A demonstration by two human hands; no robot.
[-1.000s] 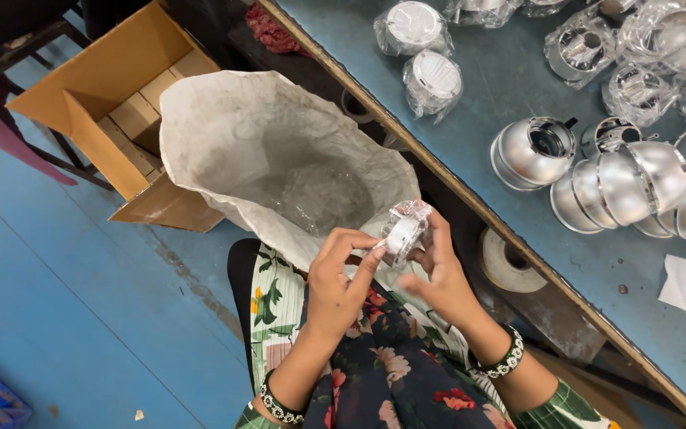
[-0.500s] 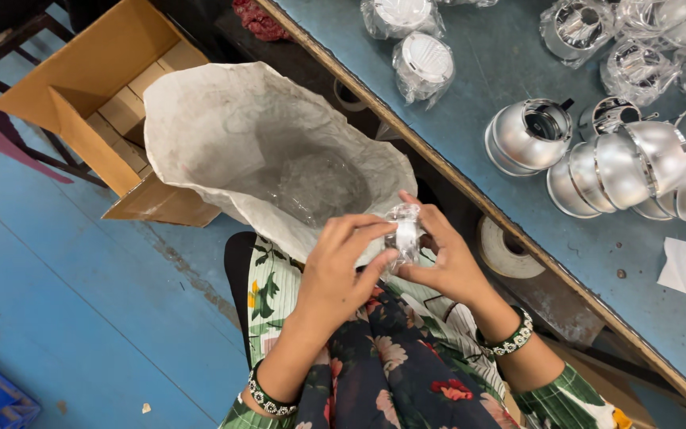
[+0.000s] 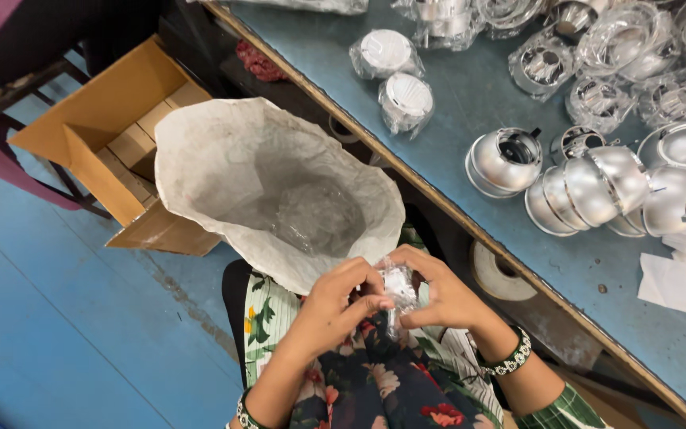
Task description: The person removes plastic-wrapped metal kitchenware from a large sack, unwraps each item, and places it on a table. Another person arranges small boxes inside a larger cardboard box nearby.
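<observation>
Over my lap, both hands hold one small white part wrapped in a clear plastic bag (image 3: pixel 397 291). My left hand (image 3: pixel 335 306) pinches the bag from the left, thumb and fingers closed on the plastic. From the right, my right hand (image 3: pixel 438 295) grips the same bag with curled fingers. The part itself is mostly hidden by my fingers. Just beyond my hands stands an open white sack (image 3: pixel 224 171) with crumpled clear plastic at its bottom.
A blue worktable (image 3: pixel 470 103) runs along the right, carrying shiny silver dome-shaped housings (image 3: pixel 589 187), bagged round parts (image 3: pixel 395 75) and white paper (image 3: pixel 680 282). An open cardboard box (image 3: pixel 109 131) with small cartons sits on the blue floor to the left. A tape roll (image 3: pixel 500 274) lies under the table edge.
Both hands have lowered the bagged part a little and drawn closer together around it. The view has shifted slightly, so table and sack sit differently in frame.
</observation>
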